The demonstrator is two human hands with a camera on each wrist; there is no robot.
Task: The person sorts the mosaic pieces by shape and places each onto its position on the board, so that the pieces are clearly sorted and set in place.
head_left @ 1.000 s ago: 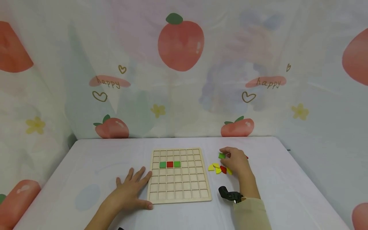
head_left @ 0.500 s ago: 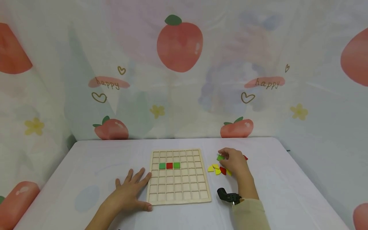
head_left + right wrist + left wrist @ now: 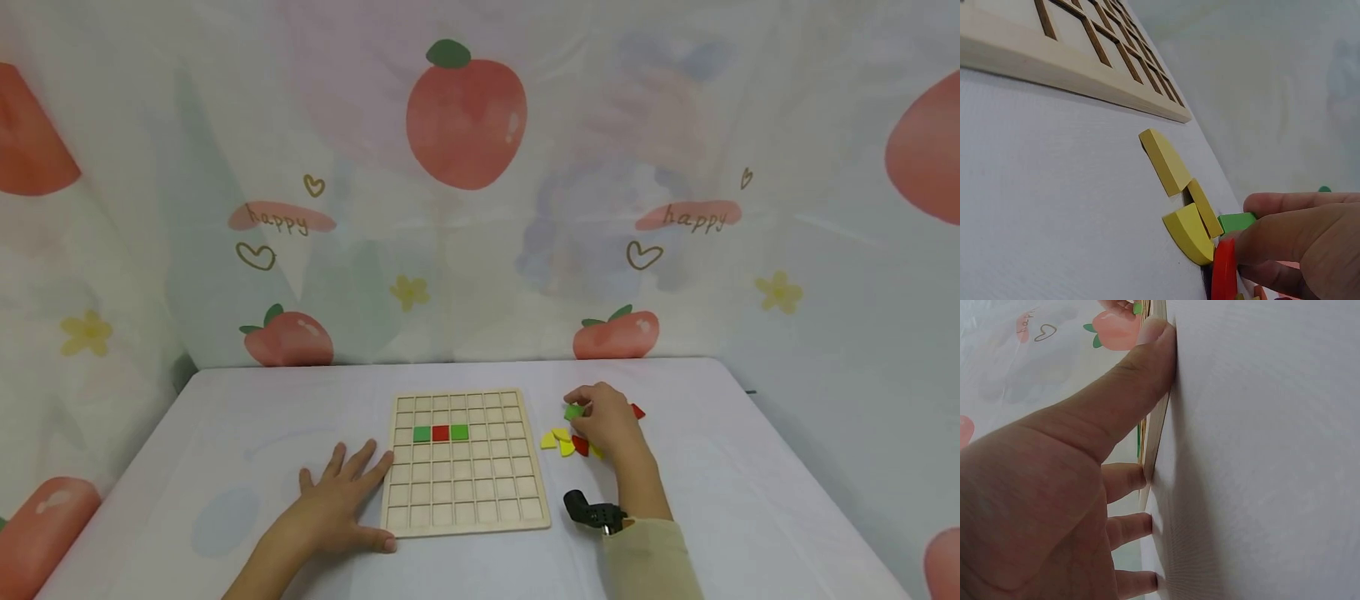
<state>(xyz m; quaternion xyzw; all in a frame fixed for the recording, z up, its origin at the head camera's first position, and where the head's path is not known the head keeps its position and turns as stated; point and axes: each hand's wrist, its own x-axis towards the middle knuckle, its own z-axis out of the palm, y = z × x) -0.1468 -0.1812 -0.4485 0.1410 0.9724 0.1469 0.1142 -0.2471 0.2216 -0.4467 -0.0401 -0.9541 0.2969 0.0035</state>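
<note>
A wooden grid board (image 3: 465, 492) lies on the table; two green tiles (image 3: 422, 433) flank a red tile (image 3: 440, 433) in its third row from the back. My left hand (image 3: 333, 508) is spread flat at the board's left side, its thumb at the near corner and a fingertip at the edge. In the left wrist view the thumb (image 3: 1129, 375) lies along the board's side. To the right of the board, my right hand (image 3: 611, 421) pinches a green tile (image 3: 573, 412) between thumb and fingers. The right wrist view shows this green tile (image 3: 1235, 222) partly covered by the fingers.
Yellow quarter-round pieces (image 3: 549, 441) and a red piece (image 3: 580, 447) lie close in front of the right hand. Another red piece (image 3: 637, 412) shows behind it. A black wrist device (image 3: 592, 511) sits on the right wrist. A patterned cloth wall (image 3: 480, 250) stands behind the table.
The right hand has shifted slightly left with the green tile, and the red piece behind it shows more. The left hand keeps its place at the board. The head view has tilted a little.
</note>
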